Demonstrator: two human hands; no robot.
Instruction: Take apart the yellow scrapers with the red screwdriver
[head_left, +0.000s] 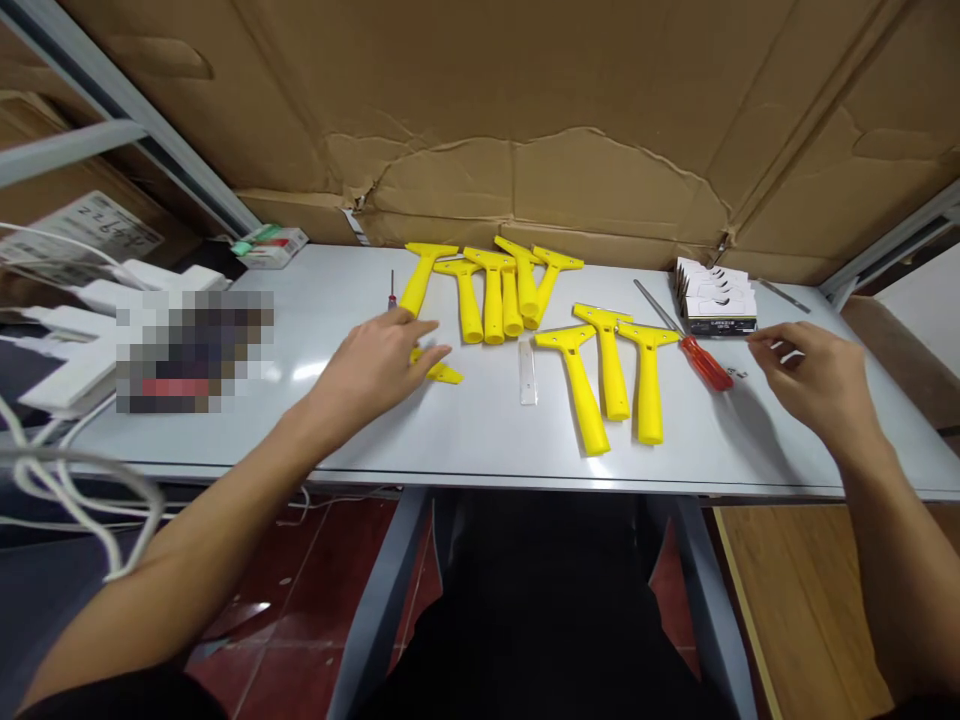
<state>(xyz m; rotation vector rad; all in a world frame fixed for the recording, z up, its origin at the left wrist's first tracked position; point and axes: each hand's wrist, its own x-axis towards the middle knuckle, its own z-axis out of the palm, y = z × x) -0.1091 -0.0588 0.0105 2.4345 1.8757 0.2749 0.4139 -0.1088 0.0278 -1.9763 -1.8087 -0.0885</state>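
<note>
Left hand [375, 365] lies open, fingers touching a small yellow piece [439, 371] on the bench [480, 440]. Right hand [814, 380] hovers loosely curled, empty, just beside the red screwdriver [705, 362].

scrapers [592, 390] yellow | screwdriver [705, 362] red handle | desk [480, 440] pale grey | boxes [716, 297] white, black edge | cardboard [525, 110] brown | floor [300, 600] dark red

Both my arms stretch forward: left hand [375, 365] flat, fingers [420, 330] loose; right hand [814, 380] half-curled (fingertips pinching).
</note>
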